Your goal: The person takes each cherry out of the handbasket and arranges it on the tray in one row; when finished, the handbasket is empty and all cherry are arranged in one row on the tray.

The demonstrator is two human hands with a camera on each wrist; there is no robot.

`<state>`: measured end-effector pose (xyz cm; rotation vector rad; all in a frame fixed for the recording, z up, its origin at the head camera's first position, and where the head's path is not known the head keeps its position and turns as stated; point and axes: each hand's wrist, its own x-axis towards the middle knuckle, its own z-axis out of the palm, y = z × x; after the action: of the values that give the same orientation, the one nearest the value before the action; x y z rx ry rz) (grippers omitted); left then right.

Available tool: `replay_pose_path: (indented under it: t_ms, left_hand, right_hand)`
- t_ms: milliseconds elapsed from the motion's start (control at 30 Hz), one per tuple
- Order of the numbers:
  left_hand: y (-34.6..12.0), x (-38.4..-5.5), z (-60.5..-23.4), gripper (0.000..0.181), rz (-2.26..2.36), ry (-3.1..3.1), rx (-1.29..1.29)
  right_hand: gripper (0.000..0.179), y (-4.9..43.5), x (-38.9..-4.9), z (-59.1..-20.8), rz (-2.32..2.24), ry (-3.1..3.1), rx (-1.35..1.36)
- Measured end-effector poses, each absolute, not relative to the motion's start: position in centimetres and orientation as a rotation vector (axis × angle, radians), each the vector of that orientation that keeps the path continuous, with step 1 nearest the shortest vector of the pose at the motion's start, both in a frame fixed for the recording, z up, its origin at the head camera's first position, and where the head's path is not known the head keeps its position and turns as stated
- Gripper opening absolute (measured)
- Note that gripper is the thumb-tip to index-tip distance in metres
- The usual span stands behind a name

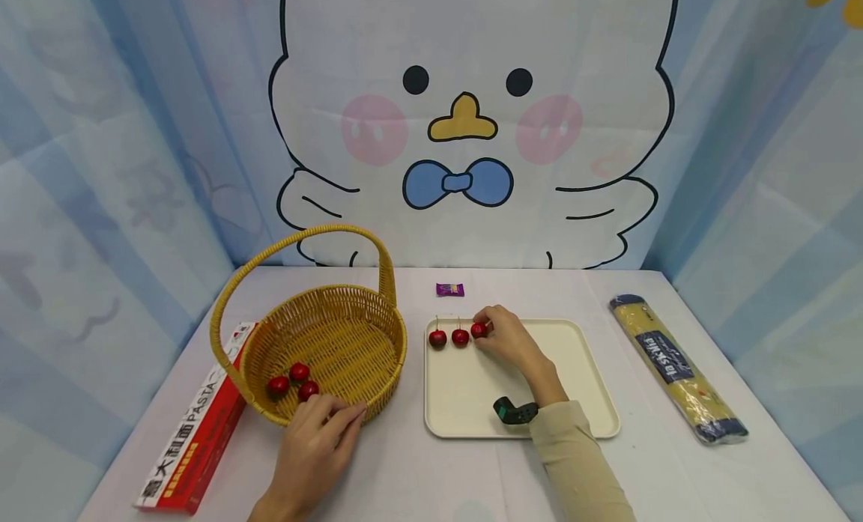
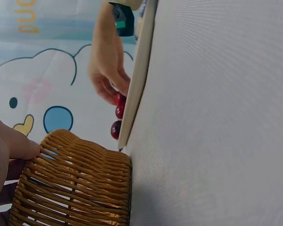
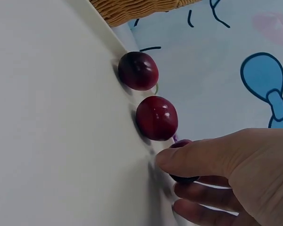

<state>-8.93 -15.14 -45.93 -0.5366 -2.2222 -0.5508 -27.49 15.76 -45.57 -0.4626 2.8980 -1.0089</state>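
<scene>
My right hand (image 1: 509, 346) pinches a dark red cherry (image 1: 478, 330) at the back of a cream tray (image 1: 468, 391). In the right wrist view the thumb covers part of this cherry (image 3: 184, 180). Left of it, a middle cherry (image 1: 461, 337) and a darker cherry (image 1: 437, 338) sit in a row on the tray, stems pointing back. My left hand (image 1: 313, 447) grips the front rim of a yellow wicker basket (image 1: 389, 380), thumb over the edge in the left wrist view. Three cherries (image 1: 299, 371) lie inside, toward the basket's front left.
A red and white pasta box (image 1: 195, 436) lies left of the basket, partly behind it. The basket's tall handle (image 1: 266, 256) arches above its left side. Behind the tray is a small purple packet (image 1: 449, 290). A yellow and blue pasta bag (image 1: 674, 365) lies at the right.
</scene>
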Motion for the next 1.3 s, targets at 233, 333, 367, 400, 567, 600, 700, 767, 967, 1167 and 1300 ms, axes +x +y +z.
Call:
replay_pose_path:
  t_ms: [233,333,367,400,567,600,700,767,967,1167,1300]
  left_hand:
    - [-15.2,-8.8,-46.0,0.03,-0.563,-2.238,-0.536]
    - [-15.1,-8.8,-46.0,0.021,-0.561,-2.231,-0.534]
    - [-15.1,-8.9,-46.0,0.012,-0.56,-2.226,-0.533]
    - [-15.1,-8.9,-46.0,0.012,-0.555,-2.223,-0.531]
    - [-15.0,-8.9,-46.0,0.028,-0.544,-2.209,-0.522]
    - [-15.0,-8.9,-46.1,0.029,-0.557,-2.208,-0.527]
    - [-15.1,-9.0,-46.1,0.03,-0.564,-2.205,-0.533]
    - [-15.1,-9.0,-46.2,0.031,-0.566,-2.205,-0.534]
    - [-15.1,-8.9,-46.2,0.029,-0.564,-2.211,-0.525]
    - [-15.1,-8.9,-46.0,0.028,-0.547,-2.218,-0.519]
    - [-15.1,-8.8,-45.9,0.027,-0.566,-2.232,-0.524]
  right_hand:
    - [0.036,16.0,-27.6,-45.8,-0.981,2.889,-0.43]
    - [0.036,16.1,-27.6,-45.9,-0.973,2.88,-0.44]
    - [0.036,16.2,-27.6,-45.8,-0.976,2.874,-0.439]
    - [0.035,16.2,-27.6,-45.8,-0.975,2.871,-0.438]
    - [0.035,16.4,-27.6,-45.8,-0.978,2.866,-0.415]
    - [0.035,16.5,-27.6,-45.8,-0.977,2.867,-0.411]
    - [0.036,16.6,-27.6,-45.8,-0.979,2.859,-0.414]
    - [0.038,16.6,-27.5,-45.6,-0.981,2.852,-0.412]
    - [0.042,16.8,-27.3,-45.3,-0.986,2.848,-0.395]
    - [0.043,17.1,-27.2,-44.4,-0.972,2.884,-0.417]
    - [0.044,16.9,-26.9,-43.4,-0.997,2.911,-0.48]
